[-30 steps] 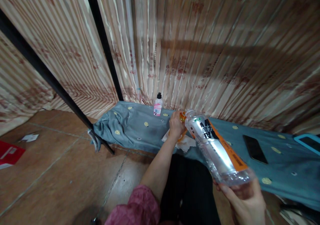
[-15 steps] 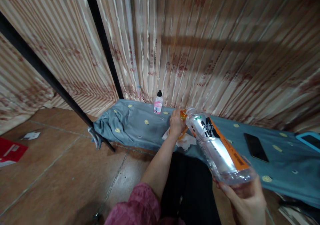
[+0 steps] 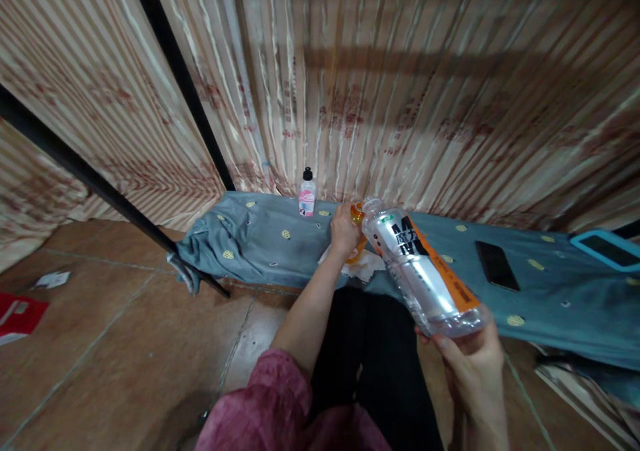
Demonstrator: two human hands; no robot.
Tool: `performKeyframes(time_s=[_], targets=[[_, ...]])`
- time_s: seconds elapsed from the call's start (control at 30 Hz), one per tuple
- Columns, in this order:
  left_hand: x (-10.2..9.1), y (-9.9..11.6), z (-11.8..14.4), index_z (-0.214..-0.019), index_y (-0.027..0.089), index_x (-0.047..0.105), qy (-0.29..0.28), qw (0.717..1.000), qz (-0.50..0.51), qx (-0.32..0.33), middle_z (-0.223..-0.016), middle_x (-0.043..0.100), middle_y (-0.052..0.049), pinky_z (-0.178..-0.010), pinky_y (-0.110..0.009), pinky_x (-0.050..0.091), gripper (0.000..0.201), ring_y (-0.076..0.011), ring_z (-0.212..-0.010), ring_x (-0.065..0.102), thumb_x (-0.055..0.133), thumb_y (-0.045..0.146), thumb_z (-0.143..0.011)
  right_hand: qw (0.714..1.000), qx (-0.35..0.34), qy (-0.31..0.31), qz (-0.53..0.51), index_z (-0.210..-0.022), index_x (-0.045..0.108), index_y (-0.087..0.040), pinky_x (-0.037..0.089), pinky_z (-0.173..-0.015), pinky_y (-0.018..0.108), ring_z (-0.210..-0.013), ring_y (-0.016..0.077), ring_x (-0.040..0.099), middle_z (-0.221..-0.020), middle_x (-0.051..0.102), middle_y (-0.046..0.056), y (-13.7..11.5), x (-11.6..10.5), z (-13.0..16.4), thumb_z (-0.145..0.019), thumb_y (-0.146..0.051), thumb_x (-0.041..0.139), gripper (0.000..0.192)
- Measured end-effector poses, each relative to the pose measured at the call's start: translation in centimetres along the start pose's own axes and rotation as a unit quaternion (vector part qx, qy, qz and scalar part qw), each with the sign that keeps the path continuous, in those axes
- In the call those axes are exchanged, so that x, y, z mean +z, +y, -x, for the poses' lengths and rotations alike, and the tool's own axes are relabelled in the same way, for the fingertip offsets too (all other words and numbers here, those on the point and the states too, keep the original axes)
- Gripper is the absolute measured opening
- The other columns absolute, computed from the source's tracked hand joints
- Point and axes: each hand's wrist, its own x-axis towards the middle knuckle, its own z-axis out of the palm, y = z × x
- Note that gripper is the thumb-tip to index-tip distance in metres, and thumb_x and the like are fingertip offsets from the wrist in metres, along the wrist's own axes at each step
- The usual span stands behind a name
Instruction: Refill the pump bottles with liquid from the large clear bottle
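1 clear bottle (image 3: pixel 423 271) tilts, mouth toward orange cup (image 3: pixel 356 216).

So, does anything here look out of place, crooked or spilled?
No spill shows. The right hand holds a clear bottle tilted, mouth toward a small orange container that the left hand grips above crumpled white tissue. The blue cloth is bunched at its left end, and papers lie on the floor.
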Motion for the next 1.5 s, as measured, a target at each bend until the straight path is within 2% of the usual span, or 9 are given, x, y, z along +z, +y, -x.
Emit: performKeyframes(time_s=[0.27, 0.37, 0.5, 0.8, 0.97, 1.1, 1.27, 1.37, 1.5], targets=[[-0.3, -1.0, -0.6, -0.118, 0.017, 0.063, -0.039, 0.999, 0.015, 0.027, -0.113, 0.069, -0.012, -0.100, -0.041, 0.053, 0.032, -0.0279, -0.110, 0.065, 0.066, 0.035, -0.091, 1.000, 0.000, -0.007, -0.020, -0.137, 0.054, -0.020, 0.057, -0.069, 0.030, -0.101, 0.0266, 0.069, -0.128, 0.063, 0.014, -0.2, 0.2, 0.0, -0.053, -0.033, 0.094, 0.094], [-0.5, -1.3, -0.9, -0.119, 0.017, 0.063, -0.054, 0.998, 0.011, 0.029, -0.114, 0.069, -0.013, -0.101, -0.042, 0.053, 0.035, -0.0282, -0.112, 0.065, 0.068, 0.037, -0.091, 1.000, -0.003, -0.015, -0.022, -0.136, 0.053, -0.022, 0.056, -0.062, 0.028, -0.085, 0.0215, 0.069, -0.126, 0.064, 0.012, -0.3, 0.2, 0.0, -0.054, -0.034, 0.094, 0.092], [-0.9, -1.4, -1.2, -0.120, 0.017, 0.063, -0.075, 0.997, 0.009, 0.027, -0.120, 0.068, -0.014, -0.104, -0.042, 0.052, 0.033, -0.0281, -0.116, 0.064, 0.068, 0.031, -0.090, 0.999, 0.005, -0.026, -0.023, -0.130, 0.054, -0.022, 0.054, -0.058, 0.028, -0.068, 0.0169, 0.067, -0.111, 0.067, 0.006, -0.4, 0.1, -0.1, -0.057, -0.034, 0.094, 0.084], [-1.2, -1.4, -1.4, -0.117, 0.018, 0.064, -0.080, 0.996, 0.019, 0.032, -0.118, 0.069, -0.011, -0.105, -0.042, 0.052, 0.031, -0.0269, -0.116, 0.064, 0.069, 0.029, -0.089, 0.997, 0.037, -0.039, -0.049, -0.127, 0.052, -0.021, 0.057, -0.060, 0.037, -0.066, 0.0235, 0.070, -0.103, 0.071, 0.008, 0.7, -0.2, -0.5, -0.053, -0.042, 0.094, 0.088], [-1.5, -0.9, -1.3, -0.112, 0.019, 0.064, -0.074, 0.997, 0.021, 0.018, -0.114, 0.069, -0.010, -0.101, -0.040, 0.053, 0.027, -0.0261, -0.112, 0.065, 0.070, 0.032, -0.089, 0.993, 0.060, -0.029, -0.093, -0.111, 0.056, -0.020, 0.055, -0.056, 0.035, -0.062, 0.0228, 0.069, -0.082, 0.071, 0.004, 2.2, 0.7, -0.6, -0.058, -0.048, 0.090, 0.069], [-1.8, -0.6, -1.1, -0.110, 0.019, 0.065, -0.081, 0.996, 0.025, 0.018, -0.114, 0.069, -0.009, -0.101, -0.039, 0.052, 0.025, -0.0250, -0.113, 0.065, 0.071, 0.031, -0.088, 0.986, 0.084, -0.031, -0.144, -0.102, 0.060, -0.019, 0.052, -0.052, 0.030, -0.060, 0.0171, 0.065, -0.078, 0.068, 0.002, 2.9, 1.6, -0.8, -0.067, -0.052, 0.081, 0.053], [-2.1, -0.5, -0.8, -0.120, 0.016, 0.060, -0.086, 0.995, 0.038, 0.014, -0.125, 0.065, -0.013, -0.108, -0.042, 0.048, 0.041, -0.0270, -0.123, 0.062, 0.073, 0.032, -0.085, 0.968, 0.101, -0.023, -0.228, -0.112, 0.063, -0.028, 0.048, -0.049, 0.029, -0.063, 0.0151, 0.059, -0.090, 0.068, 0.001, 2.6, 2.1, -1.2, -0.067, -0.052, 0.075, 0.053], [-2.4, -0.4, -0.9, -0.124, 0.017, 0.057, -0.081, 0.996, 0.048, 0.008, -0.128, 0.064, -0.013, -0.110, -0.043, 0.048, 0.053, -0.0280, -0.125, 0.061, 0.080, 0.029, -0.077, 0.958, 0.111, -0.020, -0.265, -0.116, 0.064, -0.033, 0.043, -0.047, 0.026, -0.065, 0.0157, 0.056, -0.093, 0.068, 0.000, 2.3, 1.9, -1.2, -0.063, -0.054, 0.077, 0.058], [-2.6, 0.1, -1.3, -0.112, 0.017, 0.062, -0.100, 0.994, 0.037, -0.011, -0.114, 0.069, -0.010, -0.104, -0.043, 0.051, 0.045, -0.0275, -0.114, 0.066, 0.082, 0.023, -0.072, 0.948, 0.126, -0.025, -0.290, -0.124, 0.063, -0.036, 0.036, -0.044, 0.023, -0.062, 0.0147, 0.052, -0.093, 0.069, 0.001, 2.2, 1.5, -1.1, -0.060, -0.057, 0.080, 0.070]])
